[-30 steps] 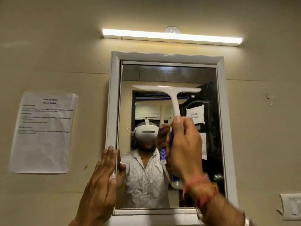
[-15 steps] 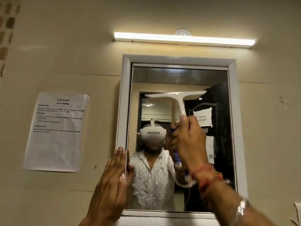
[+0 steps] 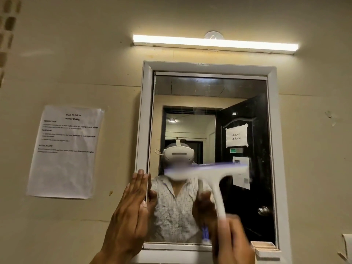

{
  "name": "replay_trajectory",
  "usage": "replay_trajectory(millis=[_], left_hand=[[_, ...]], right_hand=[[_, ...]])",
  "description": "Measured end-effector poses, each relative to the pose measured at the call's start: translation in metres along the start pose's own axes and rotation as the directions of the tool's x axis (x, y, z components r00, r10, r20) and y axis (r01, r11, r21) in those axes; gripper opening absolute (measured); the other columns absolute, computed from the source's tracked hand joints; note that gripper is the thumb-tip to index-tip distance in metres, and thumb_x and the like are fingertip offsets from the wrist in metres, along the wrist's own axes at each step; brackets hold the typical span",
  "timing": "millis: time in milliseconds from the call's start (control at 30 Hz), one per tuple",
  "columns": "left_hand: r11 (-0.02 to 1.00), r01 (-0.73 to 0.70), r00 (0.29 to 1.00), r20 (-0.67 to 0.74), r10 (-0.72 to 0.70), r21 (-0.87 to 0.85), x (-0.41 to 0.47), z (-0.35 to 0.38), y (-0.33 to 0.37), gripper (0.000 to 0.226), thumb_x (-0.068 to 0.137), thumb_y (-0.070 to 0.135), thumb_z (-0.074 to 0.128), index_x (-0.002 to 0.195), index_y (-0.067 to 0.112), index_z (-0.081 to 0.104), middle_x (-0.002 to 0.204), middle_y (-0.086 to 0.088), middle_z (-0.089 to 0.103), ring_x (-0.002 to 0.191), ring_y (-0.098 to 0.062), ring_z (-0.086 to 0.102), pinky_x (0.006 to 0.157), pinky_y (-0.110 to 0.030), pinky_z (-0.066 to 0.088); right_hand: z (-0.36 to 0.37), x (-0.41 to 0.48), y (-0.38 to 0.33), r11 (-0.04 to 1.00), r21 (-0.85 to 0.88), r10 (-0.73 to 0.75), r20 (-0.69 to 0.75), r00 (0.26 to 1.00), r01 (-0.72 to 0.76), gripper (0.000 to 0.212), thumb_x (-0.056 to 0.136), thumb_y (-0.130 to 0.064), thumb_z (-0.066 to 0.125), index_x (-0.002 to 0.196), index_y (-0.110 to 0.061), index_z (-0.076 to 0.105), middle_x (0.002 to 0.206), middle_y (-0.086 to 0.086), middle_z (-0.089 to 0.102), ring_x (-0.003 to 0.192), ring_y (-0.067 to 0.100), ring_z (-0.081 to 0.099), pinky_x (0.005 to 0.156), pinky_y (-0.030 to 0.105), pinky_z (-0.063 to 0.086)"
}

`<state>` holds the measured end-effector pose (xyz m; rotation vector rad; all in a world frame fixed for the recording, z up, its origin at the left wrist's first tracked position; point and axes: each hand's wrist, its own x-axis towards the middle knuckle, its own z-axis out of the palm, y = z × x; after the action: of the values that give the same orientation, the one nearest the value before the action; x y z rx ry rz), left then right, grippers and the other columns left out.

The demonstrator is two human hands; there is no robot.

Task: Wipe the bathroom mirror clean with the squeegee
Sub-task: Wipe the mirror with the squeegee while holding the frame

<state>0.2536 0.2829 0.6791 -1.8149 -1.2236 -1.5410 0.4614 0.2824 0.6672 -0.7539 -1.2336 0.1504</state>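
My right hand point(image 3: 231, 242) is wrapped round the lower handle of the squeegee point(image 3: 209, 171), fingers curled on it. It is blurred there, but the hold is plain. The blade lies roughly level across the mirror point(image 3: 209, 88), about mid-height and toward its right edge; whether it touches the glass I cannot tell. My left hand point(image 3: 131, 212) is flat, fingers straight and together, laid against the white frame point(image 3: 272, 149) at the mirror's left edge. A printed sheet point(image 3: 64, 151) hangs on the wall left of the frame, and a lit tube lamp point(image 3: 215, 42) sits above its top edge.
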Motion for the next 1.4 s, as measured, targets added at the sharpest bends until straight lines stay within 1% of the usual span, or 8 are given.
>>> replay_trajectory(millis=[100, 200, 333, 467, 600, 767, 1067, 1400], left_hand=[[1.0, 0.006, 1.0, 0.009, -0.006, 0.017, 0.0, 0.0, 0.003, 0.06, 0.091, 0.033, 0.023, 0.15, 0.023, 0.025, 0.159, 0.011, 0.018, 0.146, -0.004, 0.015, 0.116, -0.027, 0.016], [1.0, 0.017, 1.0, 0.008, -0.017, 0.022, 0.001, -0.001, 0.004, 0.061, 0.091, 0.038, 0.021, 0.149, 0.022, 0.025, 0.158, 0.01, 0.019, 0.145, -0.001, 0.013, 0.115, -0.029, 0.016], [1.0, 0.003, 1.0, 0.004, -0.003, 0.014, 0.003, -0.002, 0.004, 0.061, 0.092, 0.04, 0.02, 0.149, 0.022, 0.024, 0.158, 0.009, 0.019, 0.145, -0.001, 0.013, 0.115, -0.031, 0.017], [1.0, -0.001, 1.0, -0.004, 0.001, -0.004, 0.001, 0.001, 0.003, 0.059, 0.091, 0.036, 0.021, 0.15, 0.028, 0.021, 0.158, 0.012, 0.017, 0.146, -0.002, 0.012, 0.116, -0.029, 0.016], [1.0, -0.013, 1.0, 0.014, 0.013, -0.002, 0.001, 0.001, 0.0, 0.061, 0.09, 0.032, 0.023, 0.151, 0.025, 0.023, 0.159, 0.012, 0.017, 0.146, -0.003, 0.013, 0.116, -0.027, 0.015], [1.0, -0.021, 1.0, 0.015, 0.02, 0.004, 0.001, -0.001, -0.002, 0.06, 0.091, 0.032, 0.023, 0.151, 0.025, 0.023, 0.159, 0.013, 0.016, 0.146, -0.002, 0.013, 0.116, -0.027, 0.015], [1.0, -0.023, 1.0, 0.014, 0.023, -0.008, 0.002, -0.003, -0.001, 0.06, 0.092, 0.034, 0.023, 0.151, 0.026, 0.022, 0.159, 0.017, 0.013, 0.146, -0.003, 0.012, 0.116, -0.028, 0.015], [1.0, -0.001, 1.0, 0.024, 0.001, 0.007, 0.002, -0.003, 0.003, 0.061, 0.09, 0.036, 0.021, 0.15, 0.025, 0.023, 0.159, 0.01, 0.018, 0.145, -0.001, 0.012, 0.117, -0.031, 0.016]], right_hand=[[-0.006, 0.049, -0.049, 0.977, 0.198, -0.11, 0.129, 0.985, 0.083, 0.041, 0.093, -0.06, 0.036, 0.078, -0.027, 0.056, 0.059, -0.002, 0.054, 0.052, 0.013, 0.048, 0.049, 0.042, 0.044], [0.003, 0.109, -0.096, 0.951, 0.055, -0.309, 0.088, 0.947, 0.305, 0.035, 0.096, -0.035, 0.041, 0.062, -0.026, 0.047, 0.057, -0.002, 0.048, 0.052, 0.016, 0.045, 0.048, 0.041, 0.042], [0.009, 0.157, -0.112, 0.897, -0.139, -0.362, 0.311, 0.879, 0.419, 0.024, 0.099, -0.011, 0.046, 0.094, 0.005, 0.063, 0.083, 0.024, 0.061, 0.081, 0.045, 0.059, 0.076, 0.057, 0.049], [0.005, 0.188, -0.097, 0.8, -0.214, -0.441, 0.424, 0.791, 0.561, 0.05, 0.095, -0.054, 0.041, 0.082, -0.012, 0.067, 0.063, -0.002, 0.058, 0.061, 0.018, 0.057, 0.062, 0.04, 0.052], [-0.011, 0.22, -0.107, 0.728, -0.218, -0.436, 0.585, 0.684, 0.65, 0.039, 0.093, -0.054, 0.042, 0.07, -0.028, 0.06, 0.055, -0.013, 0.052, 0.048, 0.004, 0.051, 0.051, 0.018, 0.041], [-0.05, 0.243, -0.104, 0.646, -0.269, -0.392, 0.686, 0.613, 0.714, 0.06, 0.09, -0.058, 0.039, 0.084, -0.006, 0.067, 0.066, 0.013, 0.059, 0.057, 0.024, 0.054, 0.057, 0.035, 0.045], [-0.124, 0.234, -0.066, 0.7, -0.39, -0.292, 0.609, 0.737, 0.599, 0.052, 0.075, -0.075, 0.029, 0.057, -0.039, 0.063, 0.051, 0.001, 0.049, 0.049, 0.019, 0.044, 0.05, 0.032, 0.036], [-0.022, 0.224, -0.126, 0.446, -0.247, -0.456, 0.764, 0.456, 0.86, 0.064, 0.08, -0.077, 0.031, 0.061, -0.022, 0.057, 0.051, -0.006, 0.048, 0.043, 0.011, 0.04, 0.046, 0.026, 0.04]])
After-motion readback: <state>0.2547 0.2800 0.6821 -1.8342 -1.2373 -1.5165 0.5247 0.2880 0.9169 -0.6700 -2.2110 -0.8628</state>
